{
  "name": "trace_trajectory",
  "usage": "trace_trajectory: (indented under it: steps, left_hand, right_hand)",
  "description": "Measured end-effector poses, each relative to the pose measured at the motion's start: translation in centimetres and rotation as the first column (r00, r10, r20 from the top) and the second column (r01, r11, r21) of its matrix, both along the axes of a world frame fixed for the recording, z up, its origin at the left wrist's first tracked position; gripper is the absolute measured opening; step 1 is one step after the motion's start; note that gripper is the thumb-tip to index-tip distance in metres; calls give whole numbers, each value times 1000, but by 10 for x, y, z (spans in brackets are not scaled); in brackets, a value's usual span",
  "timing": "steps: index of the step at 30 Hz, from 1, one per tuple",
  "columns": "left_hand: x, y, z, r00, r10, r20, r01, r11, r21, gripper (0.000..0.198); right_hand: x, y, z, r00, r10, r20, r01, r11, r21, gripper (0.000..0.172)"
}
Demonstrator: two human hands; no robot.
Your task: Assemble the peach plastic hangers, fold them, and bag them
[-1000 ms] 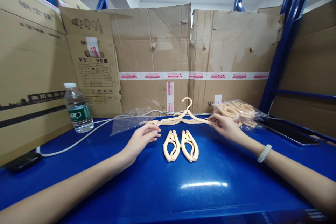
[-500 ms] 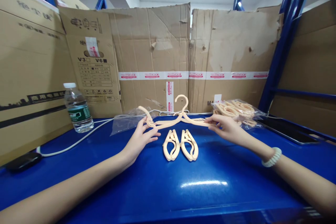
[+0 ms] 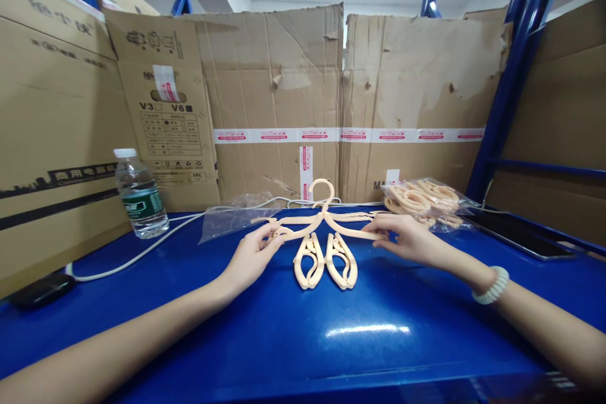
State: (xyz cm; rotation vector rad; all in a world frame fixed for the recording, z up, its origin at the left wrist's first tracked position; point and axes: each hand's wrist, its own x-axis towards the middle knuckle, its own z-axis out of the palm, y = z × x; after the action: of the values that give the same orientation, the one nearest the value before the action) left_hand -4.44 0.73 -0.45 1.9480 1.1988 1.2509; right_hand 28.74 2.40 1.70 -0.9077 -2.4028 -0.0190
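Note:
A cream plastic hanger (image 3: 323,207) is held up over the blue table with its hook on top and its arms spread. My left hand (image 3: 253,252) pinches the end of its left arm. The end of its right arm is in the closed fingers of my right hand (image 3: 402,237). Behind it another spread hanger (image 3: 353,218) lies on the table, partly hidden. Two folded cream hangers, one on the left (image 3: 309,263) and one on the right (image 3: 341,263), lie side by side just in front of the held one.
Bagged folded hangers (image 3: 421,197) lie at the back right beside a dark tablet (image 3: 518,235). A water bottle (image 3: 141,199), a white cable (image 3: 137,260) and a black device (image 3: 42,291) are left. Clear plastic film (image 3: 227,221) lies behind my left hand. Cardboard (image 3: 274,95) walls the back.
The held hanger's left end piece, raised before, is now folded down at my left hand. The hanger has moved slightly left and nearer, and both hands have closed more on its arms.

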Motion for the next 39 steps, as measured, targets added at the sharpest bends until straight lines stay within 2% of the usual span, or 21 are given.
trace_trajectory:
  steps: [3,8,11,16,18,20,23,25,27,31,35,39]
  left_hand:
    - [2,-2,3,999,34,2,-34,999,-12,31]
    - [4,-3,3,998,64,17,-63,996,-56,38]
    - [3,-1,2,998,50,44,-47,997,-69,39]
    - [3,0,2,996,17,87,-12,998,-66,32]
    - [3,0,2,995,11,97,-4,997,-72,31]
    - [3,-1,2,994,12,111,-3,997,-79,30]
    - [4,-2,4,991,20,136,-7,996,-93,30]
    - [5,-3,5,988,21,155,-5,994,-106,30]
    - [7,-5,6,984,17,175,4,993,-117,29]
    - [8,-7,6,976,10,217,22,990,-142,28]
    - [7,-8,6,963,16,269,34,983,-182,32]
    - [12,-16,11,957,-7,290,65,980,-190,38]
  right_hand:
    - [2,1,-2,995,-39,93,26,989,144,18]
    - [5,-2,-4,929,-306,208,223,912,344,22]
    - [3,-5,-4,869,-414,269,273,857,437,23]
    - [0,-9,-3,831,-482,279,262,781,567,32]
    - [-1,-10,-4,851,-463,245,264,783,563,31]
    - [-1,-9,-5,901,-395,178,264,827,496,30]
    - [-2,-5,-7,975,-217,-40,220,930,295,30]
    - [-3,-1,-8,968,-141,-209,168,979,116,32]
    - [-3,2,-9,936,-125,-330,107,992,-74,32]
    - [-1,4,-4,850,-122,-512,-58,945,-321,35]
    - [1,2,1,714,-201,-671,-191,866,-462,41]
    - [-11,-6,-3,623,-254,-740,-327,774,-542,42]
